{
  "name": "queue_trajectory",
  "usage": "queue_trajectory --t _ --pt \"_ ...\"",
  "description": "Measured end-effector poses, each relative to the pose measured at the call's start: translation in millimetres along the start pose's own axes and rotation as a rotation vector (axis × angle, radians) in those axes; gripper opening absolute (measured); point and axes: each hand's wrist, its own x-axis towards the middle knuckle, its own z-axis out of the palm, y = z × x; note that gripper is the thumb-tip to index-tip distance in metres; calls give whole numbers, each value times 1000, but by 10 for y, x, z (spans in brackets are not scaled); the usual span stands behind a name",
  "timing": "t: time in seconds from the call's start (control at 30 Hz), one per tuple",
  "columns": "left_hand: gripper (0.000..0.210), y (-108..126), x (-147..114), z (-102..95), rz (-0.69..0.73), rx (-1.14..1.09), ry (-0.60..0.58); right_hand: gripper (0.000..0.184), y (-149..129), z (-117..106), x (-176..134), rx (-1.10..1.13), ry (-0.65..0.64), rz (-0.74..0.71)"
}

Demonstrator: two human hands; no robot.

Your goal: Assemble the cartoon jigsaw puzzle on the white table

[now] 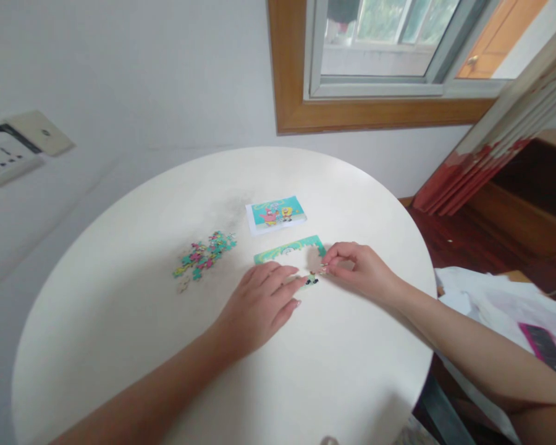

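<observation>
A partly joined jigsaw puzzle (290,248) lies on the white round table (352,371), its teal top strip in view. My left hand (262,303) rests over its lower left with fingers stretched out, hiding part of it. The fingertips are beside a few joined pieces (312,280) with dark spots. At the right side of the puzzle, my right hand (364,269) pinches a small puzzle piece (323,266), mostly covered by the fingers. Just behind the puzzle is a printed cartoon picture (278,213) in teal, pink and yellow.
Many loose puzzle pieces (204,254) are heaped on the table to the left of the puzzle. A wall with a socket (9,151) borders the left. On the right, a phone (544,346) lies on white sheeting (491,303) beyond the table edge.
</observation>
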Motion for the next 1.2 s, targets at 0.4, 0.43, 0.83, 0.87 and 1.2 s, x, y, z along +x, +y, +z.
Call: queue_trajectory --t 0.4,0.43,0.83,0.87,1.2 --pt "38 70 57 50 93 35 -99 9 -24 124 34 -277 92 -110" --pt "38 74 59 48 95 34 -100 9 -26 129 35 -288 90 -106" --pt "36 72 52 74 112 77 -78 9 -48 181 45 -332 86 -81" --pt "36 75 52 74 111 81 -77 9 -50 184 42 -336 90 -74" --pt "37 81 44 80 115 92 -78 12 -79 178 27 -472 125 -78"
